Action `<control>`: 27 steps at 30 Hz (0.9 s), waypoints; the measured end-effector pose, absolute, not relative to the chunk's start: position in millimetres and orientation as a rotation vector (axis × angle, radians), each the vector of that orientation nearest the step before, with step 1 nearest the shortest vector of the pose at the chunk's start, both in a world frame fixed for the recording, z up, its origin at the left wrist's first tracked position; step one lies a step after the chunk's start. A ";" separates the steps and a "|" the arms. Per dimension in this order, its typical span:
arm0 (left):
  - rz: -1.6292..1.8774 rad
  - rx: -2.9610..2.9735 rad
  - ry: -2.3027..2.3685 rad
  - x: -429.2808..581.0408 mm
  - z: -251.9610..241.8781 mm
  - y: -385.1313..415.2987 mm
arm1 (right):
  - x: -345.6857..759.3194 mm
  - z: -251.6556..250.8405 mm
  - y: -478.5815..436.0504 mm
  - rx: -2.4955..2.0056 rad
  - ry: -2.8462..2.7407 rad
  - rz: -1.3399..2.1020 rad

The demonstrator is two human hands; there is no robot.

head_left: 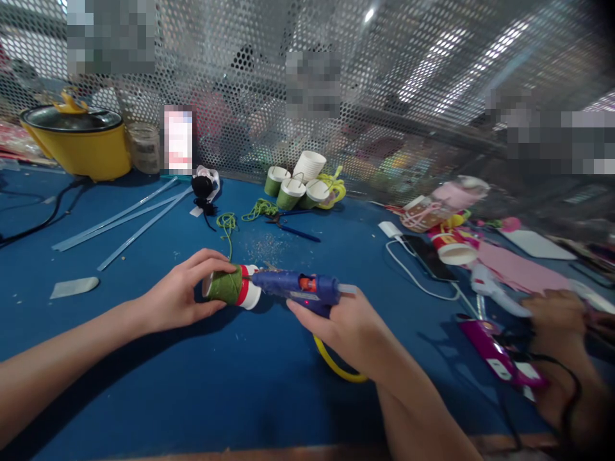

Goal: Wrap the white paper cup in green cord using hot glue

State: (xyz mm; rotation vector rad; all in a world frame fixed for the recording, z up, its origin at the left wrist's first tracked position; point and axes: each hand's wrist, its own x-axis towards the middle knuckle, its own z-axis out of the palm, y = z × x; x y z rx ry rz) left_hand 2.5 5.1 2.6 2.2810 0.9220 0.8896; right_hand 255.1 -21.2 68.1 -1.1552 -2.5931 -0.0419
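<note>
Left hand (189, 287): curled round 1 cup (252, 296), tilted on its side, green yarn (229, 285) wound about it, 1 red band (245, 285) near its white end. Right hand (353, 323): closed on 1 blue glue gun (283, 282), 3 o'clock of cup; tip at red band, contact cannot be told. From cup: 10 o'clock, 3 clear sticks (139, 232); 1 o'clock, 3 green-wrapped cups (291, 199), 1 white cup stack (311, 165); 3 o'clock, well apart, co-worker's hand (552, 314).
</note>
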 end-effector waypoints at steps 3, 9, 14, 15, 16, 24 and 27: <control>0.874 2.299 0.909 2.7 3.3 3.1 | 253.3 65.4 -20.9 -1.320 -2.452 0.204; 0.828 2.377 0.870 2.3 3.9 0.6 | 244.1 62.4 -18.3 -1.490 -2.180 0.513; 0.805 2.400 0.879 2.1 3.4 0.9 | 245.8 62.0 -17.7 -1.478 -2.181 0.512; 0.805 2.403 0.877 2.0 3.3 0.9 | 247.2 61.7 -18.8 -1.468 -2.188 0.506; 0.806 2.405 0.873 1.9 3.2 0.9 | 248.6 61.4 -20.0 -1.457 -2.202 0.496; 0.774 2.421 0.858 1.4 3.6 0.5 | 246.1 64.8 -16.8 -1.535 -2.193 0.549; 0.771 2.432 0.844 1.5 3.7 1.0 | 245.2 66.0 -16.0 -1.535 -2.186 0.567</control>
